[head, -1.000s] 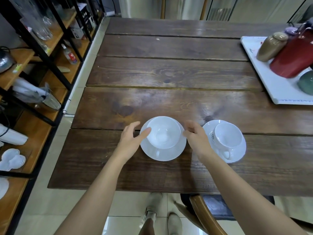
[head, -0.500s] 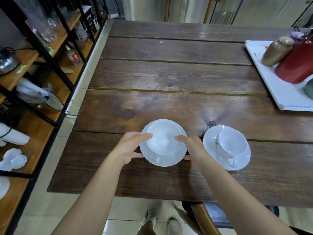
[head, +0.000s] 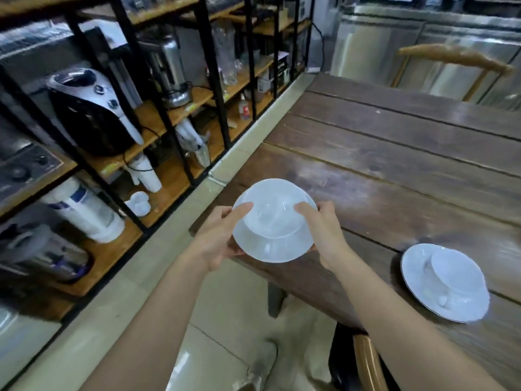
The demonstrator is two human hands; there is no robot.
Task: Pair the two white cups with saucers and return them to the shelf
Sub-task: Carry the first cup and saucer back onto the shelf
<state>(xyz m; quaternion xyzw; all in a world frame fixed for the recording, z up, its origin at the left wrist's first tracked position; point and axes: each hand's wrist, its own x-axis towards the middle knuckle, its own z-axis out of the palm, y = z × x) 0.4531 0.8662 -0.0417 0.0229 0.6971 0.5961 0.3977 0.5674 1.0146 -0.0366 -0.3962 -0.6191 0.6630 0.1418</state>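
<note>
Both hands, left hand (head: 218, 238) and right hand (head: 324, 231), grip a cup-and-saucer (head: 273, 221) clear above the table (head: 394, 170) corner, open floor (head: 141, 292) toward the shelf (head: 118, 162).

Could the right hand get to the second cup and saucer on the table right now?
Probably not yet: the right hand and the left hand both hold the first saucer. The second cup and saucer sit unobstructed beside it.

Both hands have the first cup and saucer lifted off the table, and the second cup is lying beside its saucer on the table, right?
Not quite. In the head view the second cup sits on its saucer, not beside it. The rest holds: left hand and right hand hold the first cup and saucer aloft.
</note>
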